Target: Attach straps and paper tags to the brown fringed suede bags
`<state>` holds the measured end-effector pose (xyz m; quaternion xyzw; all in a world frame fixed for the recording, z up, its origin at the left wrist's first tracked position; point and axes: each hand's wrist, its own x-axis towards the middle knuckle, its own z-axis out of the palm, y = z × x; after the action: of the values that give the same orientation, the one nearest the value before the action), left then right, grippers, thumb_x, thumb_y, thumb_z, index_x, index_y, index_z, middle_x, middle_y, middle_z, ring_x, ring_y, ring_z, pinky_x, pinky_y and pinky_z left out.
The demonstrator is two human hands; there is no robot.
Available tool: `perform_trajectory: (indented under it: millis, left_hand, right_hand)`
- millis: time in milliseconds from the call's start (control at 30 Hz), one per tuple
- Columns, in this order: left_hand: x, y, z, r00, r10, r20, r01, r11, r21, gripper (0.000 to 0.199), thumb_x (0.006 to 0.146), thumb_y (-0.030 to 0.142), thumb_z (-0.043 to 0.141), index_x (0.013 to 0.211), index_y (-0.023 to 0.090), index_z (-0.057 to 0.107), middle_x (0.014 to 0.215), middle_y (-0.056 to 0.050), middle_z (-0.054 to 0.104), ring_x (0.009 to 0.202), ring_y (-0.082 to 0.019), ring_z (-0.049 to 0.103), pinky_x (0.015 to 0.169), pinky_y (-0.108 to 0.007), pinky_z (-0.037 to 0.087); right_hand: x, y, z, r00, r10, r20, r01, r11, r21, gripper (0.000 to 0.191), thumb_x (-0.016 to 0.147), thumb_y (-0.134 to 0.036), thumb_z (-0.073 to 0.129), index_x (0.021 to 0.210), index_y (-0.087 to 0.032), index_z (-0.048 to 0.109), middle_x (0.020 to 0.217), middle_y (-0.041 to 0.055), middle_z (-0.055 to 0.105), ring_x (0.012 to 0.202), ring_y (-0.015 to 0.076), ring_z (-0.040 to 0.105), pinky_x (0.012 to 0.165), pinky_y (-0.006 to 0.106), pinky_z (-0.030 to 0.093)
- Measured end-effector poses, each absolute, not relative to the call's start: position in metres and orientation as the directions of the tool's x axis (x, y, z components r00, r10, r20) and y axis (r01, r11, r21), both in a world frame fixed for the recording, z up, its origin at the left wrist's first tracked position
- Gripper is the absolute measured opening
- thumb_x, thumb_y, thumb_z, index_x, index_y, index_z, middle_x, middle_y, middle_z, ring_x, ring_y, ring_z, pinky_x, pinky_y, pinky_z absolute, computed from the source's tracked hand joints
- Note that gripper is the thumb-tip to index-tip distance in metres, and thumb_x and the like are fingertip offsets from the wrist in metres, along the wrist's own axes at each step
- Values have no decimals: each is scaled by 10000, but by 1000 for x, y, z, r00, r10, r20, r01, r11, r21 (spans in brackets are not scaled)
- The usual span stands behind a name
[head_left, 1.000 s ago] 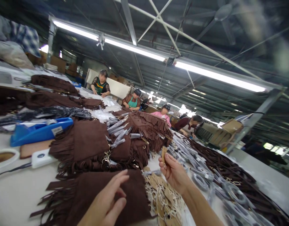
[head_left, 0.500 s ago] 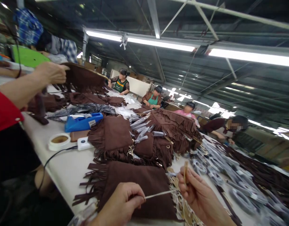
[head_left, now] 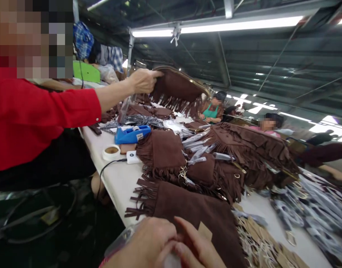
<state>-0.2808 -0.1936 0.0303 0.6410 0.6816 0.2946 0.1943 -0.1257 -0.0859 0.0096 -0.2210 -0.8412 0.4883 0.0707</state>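
Note:
At the bottom centre, my left hand (head_left: 151, 240) and my right hand (head_left: 197, 243) are together over the near part of a brown fringed piece (head_left: 193, 204). Both have curled fingers that meet. A small tan tag (head_left: 205, 231) shows beside my right hand's fingers, which seem to hold it. What my left hand holds is hidden between the hands; a pale blurred bit shows below the fingers. Clear plastic (head_left: 122, 238) lies beside my left wrist. To the right of the brown piece is a pile of tan tags with pale strings (head_left: 260, 238).
A person in a red sleeve (head_left: 76, 108) holds up a fringed brown bag (head_left: 176, 87) at the left. On the table (head_left: 115, 186) are a blue tape dispenser (head_left: 132, 134), a tape roll (head_left: 111, 152), stacked brown bags (head_left: 167, 149) and plastic-wrapped straps (head_left: 307, 208). Other people sit beyond.
My hands have come together; the string stretched between them no longer shows. The view has swung left, and more of the person in red and the raised bag shows.

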Motion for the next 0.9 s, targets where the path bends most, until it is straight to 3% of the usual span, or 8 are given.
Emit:
perform_trajectory:
  millis: [100,200,333,533,667,900]
  left_hand:
    - [-300,-203,38,-183,979,88,684,63,727,196,869,135,544,758,200,691,761,7,704,719,-139,628,657,-216,409]
    - [-317,-213,34,-235,969,78,670,103,735,208,885,146,503,757,197,660,747,12,674,717,-137,602,652,-222,399]
    - [-328,-225,17,-349,934,73,731,223,645,242,930,147,411,846,194,633,852,-29,646,811,-172,586,729,-265,421]
    - [-315,-228,6,-352,936,-17,771,300,562,146,813,137,571,932,204,623,1048,-54,604,992,-232,521,870,-350,429]
    - [-310,-222,5,-393,919,-44,742,345,575,119,827,101,513,863,189,585,1039,-66,604,999,-236,508,889,-368,422]
    - [-316,-221,10,-418,905,-74,727,383,570,136,853,92,453,831,181,554,940,-66,635,911,-229,533,849,-377,403]
  right_hand:
    - [-145,-79,26,-917,398,-23,302,655,-693,201,913,-357,555,935,-246,721,820,9,721,769,168,660,737,240,495]
    - [-161,-78,36,-937,341,77,234,776,-585,236,912,-282,550,731,-228,692,745,-6,679,696,139,627,668,211,454]
    - [-176,-80,32,-926,349,146,210,796,-567,232,907,-248,554,706,-213,665,702,-8,636,657,136,599,627,220,428]
    - [-186,-80,11,-939,319,129,167,749,-641,225,900,-199,577,691,-187,659,709,2,624,689,139,603,639,228,408]
    - [-186,-83,8,-947,304,101,167,738,-654,225,905,-180,558,714,-191,678,753,9,615,722,140,609,656,223,420]
    - [-188,-88,8,-950,291,114,185,818,-545,210,878,-144,554,724,-192,689,757,14,620,710,130,617,613,213,379]
